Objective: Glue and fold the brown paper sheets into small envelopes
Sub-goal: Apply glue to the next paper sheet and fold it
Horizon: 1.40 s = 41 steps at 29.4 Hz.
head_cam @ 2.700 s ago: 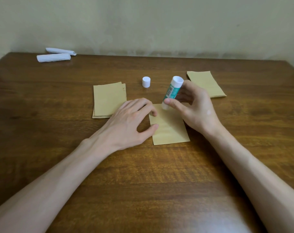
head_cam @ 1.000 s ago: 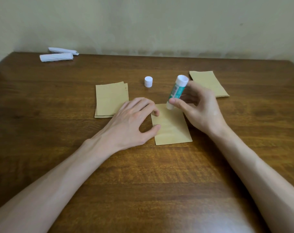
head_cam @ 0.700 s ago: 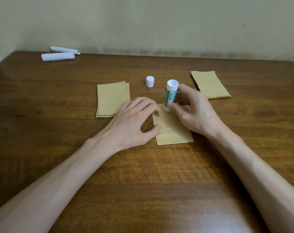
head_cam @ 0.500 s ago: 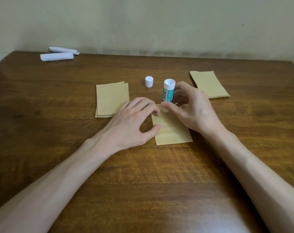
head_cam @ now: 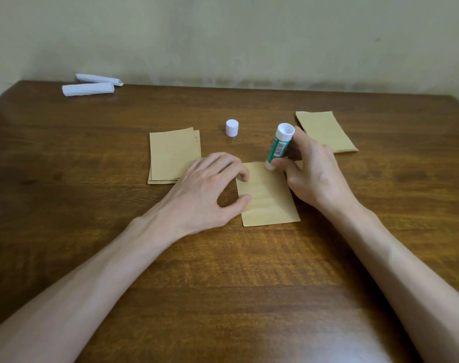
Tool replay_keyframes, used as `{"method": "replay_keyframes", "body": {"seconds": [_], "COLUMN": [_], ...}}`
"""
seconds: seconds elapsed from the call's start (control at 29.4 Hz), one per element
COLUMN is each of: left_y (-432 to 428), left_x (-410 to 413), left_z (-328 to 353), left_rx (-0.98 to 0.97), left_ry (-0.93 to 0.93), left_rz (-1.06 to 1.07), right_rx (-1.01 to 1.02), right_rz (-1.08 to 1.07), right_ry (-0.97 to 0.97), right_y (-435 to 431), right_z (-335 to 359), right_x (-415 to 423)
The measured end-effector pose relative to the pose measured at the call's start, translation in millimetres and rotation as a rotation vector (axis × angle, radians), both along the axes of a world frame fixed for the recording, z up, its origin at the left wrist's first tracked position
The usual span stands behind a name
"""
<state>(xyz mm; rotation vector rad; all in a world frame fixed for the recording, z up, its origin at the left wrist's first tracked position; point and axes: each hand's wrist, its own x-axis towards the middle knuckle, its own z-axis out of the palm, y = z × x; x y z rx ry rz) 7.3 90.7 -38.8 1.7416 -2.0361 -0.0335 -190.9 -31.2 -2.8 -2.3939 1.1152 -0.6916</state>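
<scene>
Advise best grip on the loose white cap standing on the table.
Pinch the white cap across its round side wall, coming straight down from above. It stands on end, closed face up, short and squat, with bare table all round it, apart from the left paper stack and the glue stick.

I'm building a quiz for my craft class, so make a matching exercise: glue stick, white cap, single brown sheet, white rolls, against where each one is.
1 glue stick; 2 white cap; 3 single brown sheet; 4 white rolls.
A far left corner of the table; B pressed by the left hand; C gripped by the right hand; D standing alone, untouched.
Pairs: 1-C, 2-D, 3-B, 4-A.
</scene>
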Motion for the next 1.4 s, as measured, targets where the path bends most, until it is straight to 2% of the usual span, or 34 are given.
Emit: {"method": "replay_keyframes", "body": {"seconds": [0.27,0.41,0.54,0.78,0.99,1.12,1.29,1.4], "left_y": [0,0,0,0,0,-1,0,0], "left_x": [0,0,-1,-1,0,0,0,0], "left_z": [0,0,0,1,0,0,-1,-1], "left_rx": [0.003,-0.002,0.002,-0.007,-0.009,-0.008,-0.010,-0.013], "left_ry": [-0.002,0.005,0.002,-0.004,-0.013,-0.013,-0.004,0.002], "left_rz": [0.000,0.001,0.000,-0.001,-0.001,0.001,0.004,0.000], "right_rx": [0.007,0.141,0.131,0.109,0.002,-0.026,-0.004,0.064], "right_rz": [-0.080,-0.127,-0.143,0.091,0.123,0.081,0.000,0.059], "right_ry": [0.018,-0.241,-0.452,-0.262,-0.195,-0.225,-0.407,-0.396], "right_y": [-1,-3,-3,-2,-3,-4,-7,-8], "right_z": [3,4,6,-10,-10,-14,-6,1], "right_x": [-5,-10,-11,9,19,22,12,1]}}
